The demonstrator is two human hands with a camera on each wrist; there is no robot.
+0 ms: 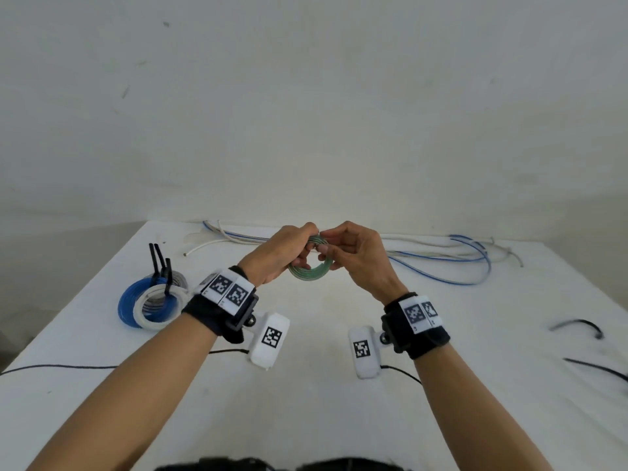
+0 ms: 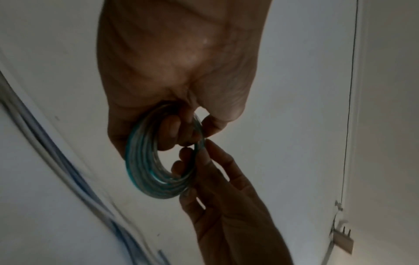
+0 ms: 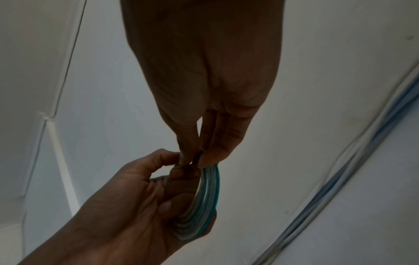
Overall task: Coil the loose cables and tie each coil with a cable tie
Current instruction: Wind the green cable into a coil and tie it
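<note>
White cloth covers a table [image 1: 306,385] set against a plain pale wall. Above its middle, held off the surface between both hands, is a small green-and-white coil [image 1: 311,266] of cable, wound into a flat ring. The left hand [image 1: 278,253] grips the coil's left side, fingers curled through the ring's opening and thumb on the outside. The right hand [image 1: 356,256] meets it from the right, thumb and fingertips [image 3: 205,157] pinched together on the coil's top edge, right beside the left thumb. Whether a cable tie sits under that pinch cannot be told.

Behind the hands, loose blue and white cables [image 1: 441,256] lie in long strands along the table's far edge. To the left, three finished coils [image 1: 153,300], blue, white and grey, lie overlapping, each with a black tie tail sticking up. Near the right edge lie two black cable ties [image 1: 577,326].
</note>
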